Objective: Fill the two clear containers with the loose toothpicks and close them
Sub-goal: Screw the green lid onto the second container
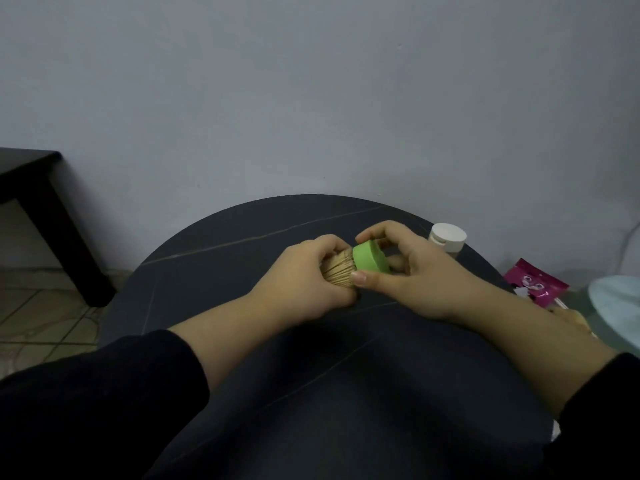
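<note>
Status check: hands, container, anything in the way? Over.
Left hand grips toothpick-filled container, tipped sideways. Right hand holds green lid at its mouth; seating unclear. White-lidded container stands behind right hand, not in the way.

A round dark worktop (225, 265) with thin pale veins fills the lower middle of the frame, its far edge curving against a grey wall (311, 98). At its upper right rim stands a white-capped container (447, 237). Further right, a pink packet (535, 284) and a pale blue thing (616, 306) sit at the frame's right edge; whether the worktop carries them cannot be told
</note>
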